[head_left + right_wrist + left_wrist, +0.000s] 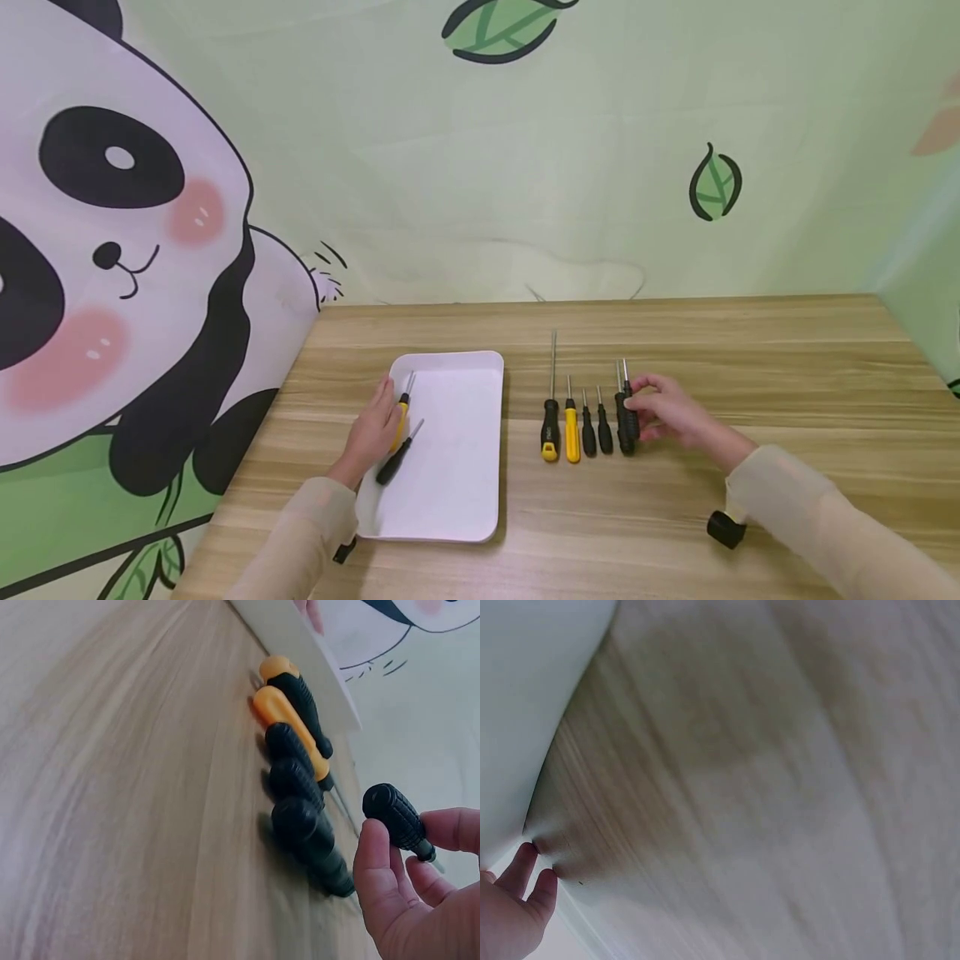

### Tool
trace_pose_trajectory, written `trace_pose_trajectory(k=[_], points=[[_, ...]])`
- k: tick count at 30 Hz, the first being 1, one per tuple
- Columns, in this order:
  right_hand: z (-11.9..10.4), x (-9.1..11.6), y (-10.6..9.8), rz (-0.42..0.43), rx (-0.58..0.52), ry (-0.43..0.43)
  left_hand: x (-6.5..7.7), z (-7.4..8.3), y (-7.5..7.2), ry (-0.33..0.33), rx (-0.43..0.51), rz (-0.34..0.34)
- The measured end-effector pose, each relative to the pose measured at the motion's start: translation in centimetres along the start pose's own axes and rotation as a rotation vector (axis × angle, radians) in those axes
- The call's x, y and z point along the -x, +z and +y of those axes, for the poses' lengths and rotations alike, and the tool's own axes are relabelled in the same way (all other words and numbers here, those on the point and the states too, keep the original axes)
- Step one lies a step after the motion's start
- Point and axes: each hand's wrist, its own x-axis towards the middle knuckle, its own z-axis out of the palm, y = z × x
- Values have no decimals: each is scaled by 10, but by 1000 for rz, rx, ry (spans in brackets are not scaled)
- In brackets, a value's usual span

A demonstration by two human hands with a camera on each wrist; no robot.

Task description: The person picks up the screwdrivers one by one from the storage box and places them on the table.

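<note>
My right hand [667,410] pinches a screwdriver with a ribbed black handle [401,821] between thumb and fingers, raised above the table in the right wrist view. Beside it lies another thick black screwdriver [621,427], last in a row on the table. Two small black screwdrivers, a yellow one [572,433] and a long black-and-yellow one [551,429] make up the rest. At the left, my left hand [372,432] holds the side wall of a white tray [457,475], fingertips against its outside in the left wrist view. A partly hidden yellow screwdriver [402,417] and a black one [397,462] lie inside.
The wood-grain table [600,533] reaches back to a green wall cloth [570,183] printed with leaves and a panda. The row of screwdrivers stands just right of the tray, handles toward me. Straps with black pieces hang below both wrists.
</note>
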Motion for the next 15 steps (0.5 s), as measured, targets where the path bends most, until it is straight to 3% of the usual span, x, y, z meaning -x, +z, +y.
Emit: trace_pose_trajectory(k=[15], points=[[11, -2, -11, 56, 29, 70, 0, -1, 0, -8, -6, -11]])
